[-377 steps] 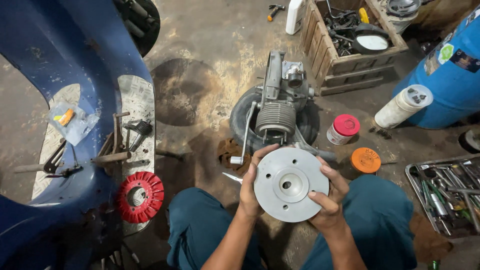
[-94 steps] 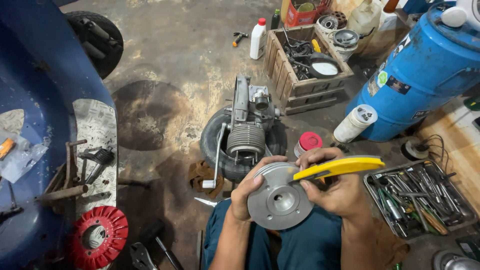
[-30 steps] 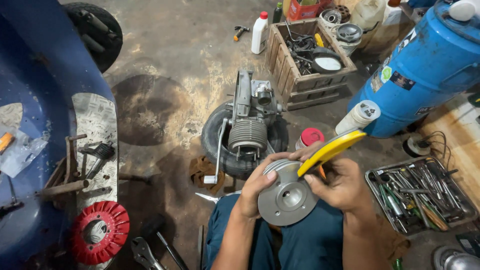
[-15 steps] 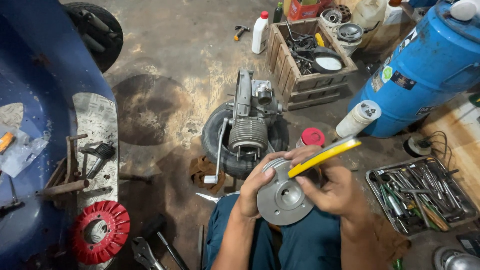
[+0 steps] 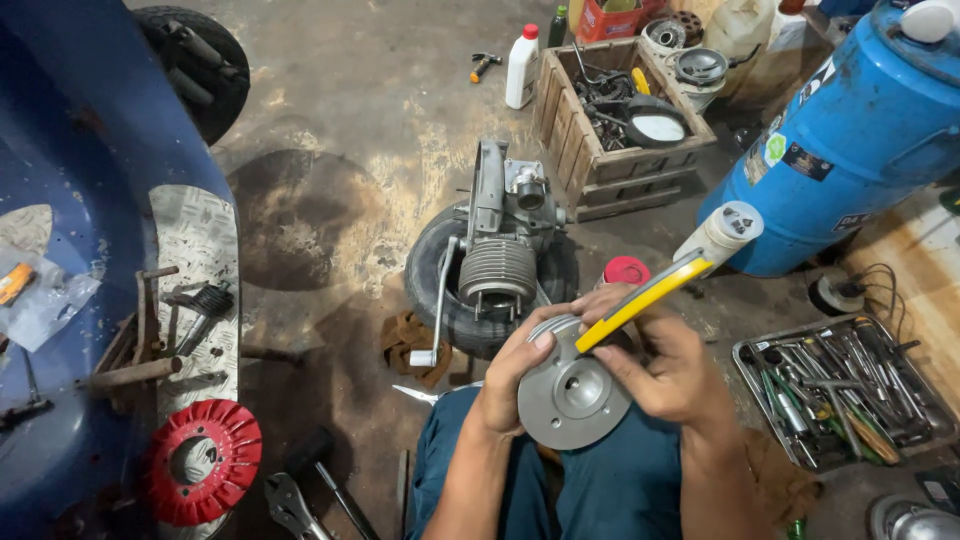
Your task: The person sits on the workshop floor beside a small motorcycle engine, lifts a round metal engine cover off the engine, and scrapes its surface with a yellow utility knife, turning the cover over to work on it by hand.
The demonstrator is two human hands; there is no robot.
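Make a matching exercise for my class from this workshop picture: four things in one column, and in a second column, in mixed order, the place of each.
Things:
1. grey metal disc
2. yellow-handled tool
3. red finned wheel
4. small engine

Places:
A. resting on a black tyre on the floor
B. held at its rim by the left hand
C. lying at the lower left, by the blue scooter body
D. gripped in the right hand, its end against the disc

Pairs: 1-B, 2-D, 3-C, 4-A
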